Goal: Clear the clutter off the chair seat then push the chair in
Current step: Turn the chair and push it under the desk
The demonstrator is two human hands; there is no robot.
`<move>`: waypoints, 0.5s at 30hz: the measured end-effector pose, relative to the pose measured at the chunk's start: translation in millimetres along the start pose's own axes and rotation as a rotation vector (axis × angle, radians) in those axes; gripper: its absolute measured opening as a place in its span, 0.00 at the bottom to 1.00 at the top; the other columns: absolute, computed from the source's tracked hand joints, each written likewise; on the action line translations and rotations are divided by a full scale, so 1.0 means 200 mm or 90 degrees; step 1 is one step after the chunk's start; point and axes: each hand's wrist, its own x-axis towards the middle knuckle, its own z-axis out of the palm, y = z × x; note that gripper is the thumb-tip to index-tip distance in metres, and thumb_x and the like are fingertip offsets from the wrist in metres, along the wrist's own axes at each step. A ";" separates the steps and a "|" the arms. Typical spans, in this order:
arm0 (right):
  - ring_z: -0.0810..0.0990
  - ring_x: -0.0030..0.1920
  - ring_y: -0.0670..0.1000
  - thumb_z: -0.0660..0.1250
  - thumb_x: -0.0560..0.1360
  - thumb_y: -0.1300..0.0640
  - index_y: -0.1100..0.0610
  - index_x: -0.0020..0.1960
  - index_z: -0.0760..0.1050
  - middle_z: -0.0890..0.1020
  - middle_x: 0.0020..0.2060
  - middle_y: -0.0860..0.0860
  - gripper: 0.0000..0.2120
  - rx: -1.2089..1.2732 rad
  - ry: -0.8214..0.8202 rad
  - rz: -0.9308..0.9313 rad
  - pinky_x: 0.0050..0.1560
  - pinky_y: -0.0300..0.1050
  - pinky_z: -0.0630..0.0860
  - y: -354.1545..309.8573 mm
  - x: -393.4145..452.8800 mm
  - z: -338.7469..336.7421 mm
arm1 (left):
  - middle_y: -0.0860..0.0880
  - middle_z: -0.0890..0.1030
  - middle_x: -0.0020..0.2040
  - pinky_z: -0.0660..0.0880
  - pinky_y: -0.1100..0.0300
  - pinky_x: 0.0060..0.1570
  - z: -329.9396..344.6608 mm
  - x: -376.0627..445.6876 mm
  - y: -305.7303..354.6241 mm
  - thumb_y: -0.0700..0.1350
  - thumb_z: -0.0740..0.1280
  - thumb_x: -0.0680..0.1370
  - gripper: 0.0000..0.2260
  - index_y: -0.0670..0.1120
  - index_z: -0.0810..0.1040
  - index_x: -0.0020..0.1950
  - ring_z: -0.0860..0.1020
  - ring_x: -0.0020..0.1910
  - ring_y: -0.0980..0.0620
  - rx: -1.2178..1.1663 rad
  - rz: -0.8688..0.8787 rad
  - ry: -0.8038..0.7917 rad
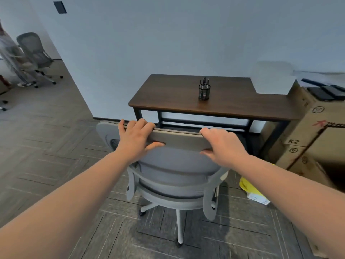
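A grey office chair [177, 165] on white castors stands in front of me, its back toward me, facing a dark wooden desk [214, 101]. My left hand [136, 137] grips the left part of the backrest's top edge, fingers curled over it. My right hand [222, 144] grips the same edge further right. The grey seat cushion shows below the backrest with nothing lying on the part I can see. The chair's front sits just short of the desk's black frame.
A black mesh pen cup [204, 91] stands on the desk. Stacked cardboard boxes [308, 131] crowd the desk's right side. A yellow and white package [253, 191] lies on the floor beside the chair. A second chair [35, 51] and a person stand far left.
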 end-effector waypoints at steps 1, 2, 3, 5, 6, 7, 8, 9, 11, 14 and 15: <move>0.77 0.51 0.57 0.68 0.73 0.44 0.51 0.58 0.64 0.77 0.50 0.51 0.20 -0.003 0.004 0.005 0.41 0.48 0.68 0.02 0.00 0.00 | 0.45 0.77 0.53 0.58 0.31 0.65 0.01 0.01 0.02 0.70 0.55 0.69 0.31 0.47 0.76 0.57 0.75 0.54 0.40 -0.001 0.001 0.003; 0.77 0.51 0.57 0.68 0.73 0.44 0.51 0.57 0.64 0.77 0.50 0.51 0.20 -0.003 0.007 0.008 0.40 0.48 0.67 0.04 0.00 0.00 | 0.45 0.77 0.53 0.58 0.32 0.65 0.01 0.03 0.04 0.69 0.57 0.69 0.30 0.47 0.76 0.57 0.75 0.54 0.40 -0.001 0.002 0.006; 0.77 0.51 0.57 0.68 0.73 0.44 0.51 0.57 0.64 0.77 0.50 0.51 0.20 0.000 0.007 0.013 0.40 0.47 0.67 0.05 0.01 0.00 | 0.45 0.77 0.54 0.58 0.32 0.66 0.02 0.04 0.05 0.68 0.60 0.69 0.29 0.47 0.75 0.58 0.74 0.55 0.40 -0.001 0.002 0.006; 0.77 0.51 0.56 0.69 0.73 0.45 0.52 0.56 0.65 0.77 0.49 0.51 0.20 0.004 0.005 0.026 0.41 0.47 0.66 0.09 0.01 0.00 | 0.45 0.76 0.55 0.56 0.34 0.67 0.04 0.07 0.08 0.66 0.63 0.71 0.26 0.48 0.74 0.59 0.73 0.57 0.41 -0.001 0.005 -0.002; 0.76 0.51 0.56 0.69 0.72 0.44 0.52 0.56 0.65 0.77 0.49 0.51 0.20 0.002 0.002 0.034 0.41 0.47 0.66 0.11 0.01 0.00 | 0.45 0.75 0.56 0.56 0.35 0.67 0.05 0.10 0.09 0.65 0.64 0.72 0.25 0.48 0.74 0.59 0.72 0.57 0.41 0.000 0.011 -0.006; 0.76 0.52 0.56 0.69 0.72 0.44 0.52 0.57 0.65 0.77 0.50 0.51 0.21 0.000 -0.005 0.044 0.41 0.47 0.67 0.13 0.02 -0.01 | 0.46 0.75 0.57 0.56 0.36 0.67 0.05 0.13 0.11 0.65 0.63 0.72 0.25 0.49 0.73 0.60 0.72 0.58 0.42 -0.001 0.019 -0.013; 0.76 0.52 0.57 0.69 0.72 0.44 0.52 0.57 0.66 0.77 0.50 0.52 0.21 0.001 -0.014 0.056 0.42 0.48 0.67 0.16 0.03 -0.01 | 0.47 0.74 0.58 0.56 0.38 0.67 0.05 0.16 0.12 0.64 0.63 0.73 0.24 0.49 0.72 0.61 0.71 0.59 0.43 -0.004 0.028 -0.027; 0.76 0.53 0.57 0.70 0.72 0.44 0.52 0.57 0.66 0.77 0.51 0.52 0.21 0.008 -0.023 0.067 0.43 0.49 0.67 0.20 0.04 -0.01 | 0.48 0.74 0.58 0.57 0.40 0.67 0.05 0.20 0.13 0.63 0.63 0.74 0.23 0.50 0.71 0.62 0.71 0.59 0.44 -0.008 0.042 -0.044; 0.75 0.54 0.57 0.70 0.72 0.44 0.51 0.57 0.66 0.76 0.51 0.52 0.21 0.019 -0.038 0.085 0.44 0.49 0.66 0.27 0.06 -0.02 | 0.49 0.74 0.59 0.62 0.46 0.63 0.05 0.28 0.11 0.61 0.63 0.75 0.21 0.52 0.69 0.64 0.71 0.58 0.45 -0.011 0.082 -0.082; 0.74 0.55 0.57 0.70 0.72 0.45 0.51 0.57 0.66 0.76 0.52 0.51 0.20 0.027 -0.047 0.106 0.45 0.50 0.66 0.37 0.08 -0.02 | 0.47 0.75 0.59 0.65 0.50 0.59 0.06 0.41 0.07 0.58 0.65 0.75 0.22 0.49 0.71 0.65 0.72 0.57 0.44 -0.014 0.124 -0.108; 0.74 0.55 0.57 0.70 0.72 0.45 0.51 0.56 0.66 0.76 0.53 0.51 0.20 0.032 -0.047 0.112 0.46 0.51 0.67 0.41 0.09 -0.02 | 0.46 0.76 0.59 0.65 0.50 0.59 0.07 0.45 0.07 0.58 0.65 0.75 0.22 0.48 0.72 0.64 0.73 0.57 0.43 -0.014 0.127 -0.100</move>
